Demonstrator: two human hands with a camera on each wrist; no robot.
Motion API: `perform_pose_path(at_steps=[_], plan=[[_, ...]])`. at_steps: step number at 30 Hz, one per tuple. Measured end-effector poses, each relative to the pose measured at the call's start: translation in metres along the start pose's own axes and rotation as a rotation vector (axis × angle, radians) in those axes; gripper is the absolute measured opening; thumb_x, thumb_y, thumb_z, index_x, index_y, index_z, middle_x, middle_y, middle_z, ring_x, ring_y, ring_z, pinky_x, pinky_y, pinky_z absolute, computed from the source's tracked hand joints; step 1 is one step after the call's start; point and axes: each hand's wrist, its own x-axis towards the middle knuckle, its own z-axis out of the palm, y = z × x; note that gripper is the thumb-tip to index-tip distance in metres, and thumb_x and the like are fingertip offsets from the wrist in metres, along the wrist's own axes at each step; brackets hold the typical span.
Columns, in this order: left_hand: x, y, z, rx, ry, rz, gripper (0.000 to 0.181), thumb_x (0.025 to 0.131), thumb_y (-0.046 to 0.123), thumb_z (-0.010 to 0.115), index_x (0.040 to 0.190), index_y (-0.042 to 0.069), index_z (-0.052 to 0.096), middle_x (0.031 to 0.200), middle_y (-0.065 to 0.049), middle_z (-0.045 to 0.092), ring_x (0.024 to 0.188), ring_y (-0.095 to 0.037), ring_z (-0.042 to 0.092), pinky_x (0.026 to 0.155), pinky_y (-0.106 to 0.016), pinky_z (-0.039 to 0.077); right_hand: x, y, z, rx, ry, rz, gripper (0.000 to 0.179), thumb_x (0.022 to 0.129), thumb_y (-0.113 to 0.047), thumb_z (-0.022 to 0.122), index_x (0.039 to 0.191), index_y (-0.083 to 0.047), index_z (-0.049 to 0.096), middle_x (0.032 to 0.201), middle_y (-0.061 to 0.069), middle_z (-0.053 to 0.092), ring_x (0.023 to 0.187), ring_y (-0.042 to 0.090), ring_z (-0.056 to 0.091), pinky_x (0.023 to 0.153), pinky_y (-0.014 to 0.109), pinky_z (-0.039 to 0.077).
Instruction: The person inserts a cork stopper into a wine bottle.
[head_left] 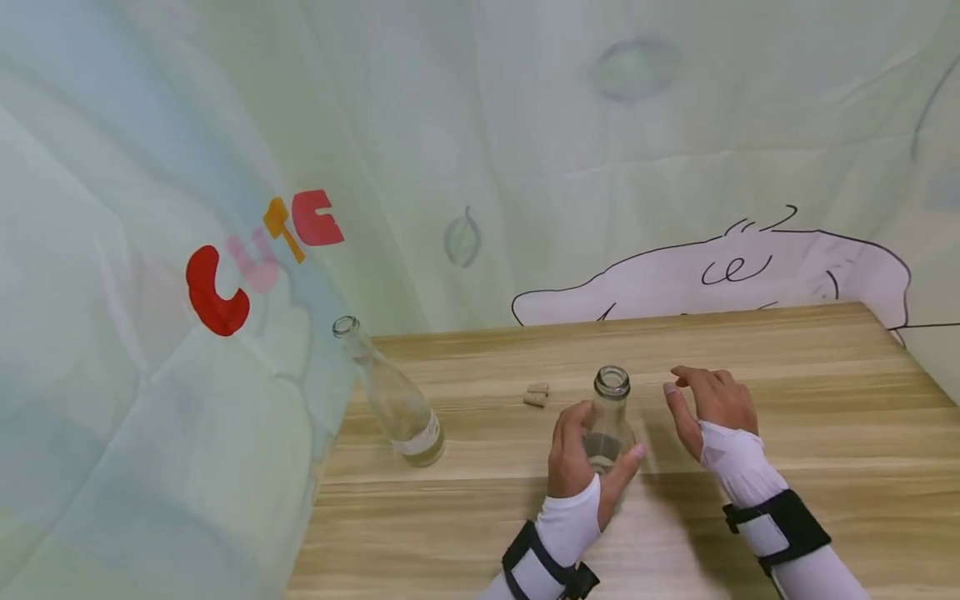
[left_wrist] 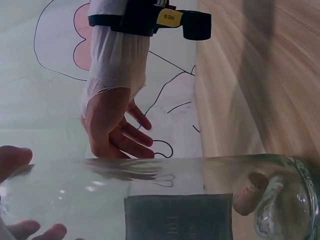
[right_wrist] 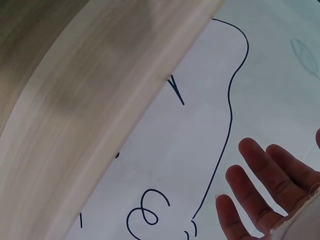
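A clear glass bottle (head_left: 609, 421) with a dark label (left_wrist: 177, 215) is in my left hand (head_left: 581, 467). The fingers wrap its left side and the thumb lies along its right side. Its mouth points up, without a stopper, and the hand hides its lower part in the head view. A cork (left_wrist: 250, 194) shows through the glass near the base in the left wrist view. To the right of the bottle, my right hand (head_left: 716, 404) hovers above the table with relaxed fingers, holding nothing. In the right wrist view its fingers (right_wrist: 265, 175) are spread apart.
Two small corks (head_left: 536, 395) lie on the wooden table (head_left: 847, 433), left of the held bottle. A second clear bottle (head_left: 393, 400) with a pale label stands at the table's left side. Printed curtains (head_left: 420, 150) hang behind and left of the table.
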Motion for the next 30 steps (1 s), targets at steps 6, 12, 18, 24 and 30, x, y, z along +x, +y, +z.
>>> perform_pose_path(at_steps=[6, 12, 18, 24, 30], plan=[[-0.002, -0.002, -0.001, 0.021, 0.005, 0.011, 0.061, 0.077, 0.024, 0.086, 0.126, 0.010, 0.053, 0.114, -0.004, 0.058, 0.101, -0.018, 0.059, 0.082, -0.035, 0.053, 0.014, -0.002, 0.002, 0.037, -0.046, -0.066, 0.025, 0.088, -0.012, 0.068, 0.109, 0.002, 0.069, 0.094, 0.018, 0.070, 0.092, 0.041, 0.059, 0.073, 0.056, 0.042], [-0.003, -0.002, 0.000, 0.047, 0.011, 0.034, 0.066, 0.076, 0.026, 0.088, 0.129, 0.008, 0.052, 0.115, -0.005, 0.058, 0.102, -0.017, 0.059, 0.084, -0.030, 0.051, 0.057, -0.005, 0.012, 0.149, -0.197, -0.166, 0.020, 0.086, -0.002, 0.070, 0.106, 0.001, 0.070, 0.096, 0.015, 0.069, 0.089, 0.035, 0.062, 0.071, 0.051, 0.049], [-0.001, 0.001, -0.011, 0.075, -0.071, 0.080, 0.101, 0.069, 0.030, 0.093, 0.147, 0.001, 0.037, 0.141, -0.015, 0.046, 0.128, -0.027, 0.048, 0.102, -0.041, 0.045, 0.079, -0.018, 0.065, 0.210, -0.581, -0.255, 0.023, 0.086, 0.003, 0.070, 0.108, 0.002, 0.066, 0.102, 0.015, 0.065, 0.086, 0.034, 0.064, 0.071, 0.047, 0.054], [0.004, 0.003, -0.047, 0.055, -0.218, 0.137, 0.104, 0.073, 0.026, 0.088, 0.152, -0.002, 0.026, 0.156, -0.017, 0.029, 0.141, -0.038, 0.030, 0.110, -0.051, 0.033, 0.082, -0.023, 0.119, 0.222, -0.815, -0.287, 0.030, 0.086, 0.002, 0.072, 0.116, 0.003, 0.065, 0.105, 0.015, 0.064, 0.094, 0.035, 0.062, 0.079, 0.047, 0.053], [0.013, -0.003, -0.087, 0.068, -0.111, 0.172, 0.070, 0.076, 0.010, 0.072, 0.141, 0.001, 0.048, 0.145, -0.019, 0.043, 0.134, -0.039, 0.040, 0.107, -0.052, 0.035, 0.086, -0.026, 0.147, 0.220, -0.850, -0.346, 0.029, 0.082, -0.001, 0.075, 0.109, 0.000, 0.066, 0.097, 0.010, 0.065, 0.091, 0.031, 0.063, 0.077, 0.045, 0.053]])
